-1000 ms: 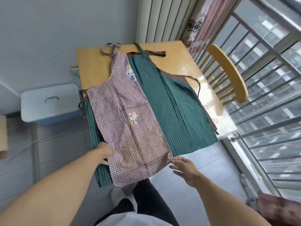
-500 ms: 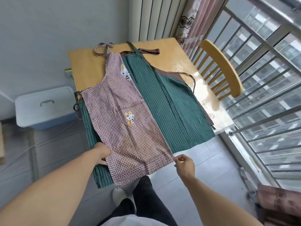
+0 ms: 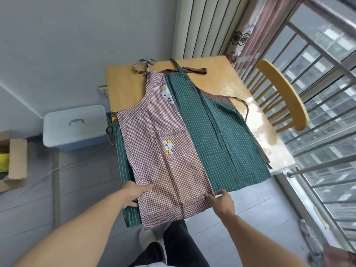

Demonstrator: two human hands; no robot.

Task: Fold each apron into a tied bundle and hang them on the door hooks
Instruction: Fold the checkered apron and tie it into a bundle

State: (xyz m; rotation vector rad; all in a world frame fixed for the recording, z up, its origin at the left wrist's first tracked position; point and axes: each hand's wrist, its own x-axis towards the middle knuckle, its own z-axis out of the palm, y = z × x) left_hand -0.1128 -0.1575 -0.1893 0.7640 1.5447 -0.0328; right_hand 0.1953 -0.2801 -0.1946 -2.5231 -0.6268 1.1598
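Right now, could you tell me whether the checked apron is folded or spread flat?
Folded in half lengthwise: the checked apron shows one straight folded edge and half a bib.

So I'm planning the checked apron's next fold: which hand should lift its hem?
Probably the right hand: it already pinches the checked apron at its hem corner, while the left hand grips the side edge.
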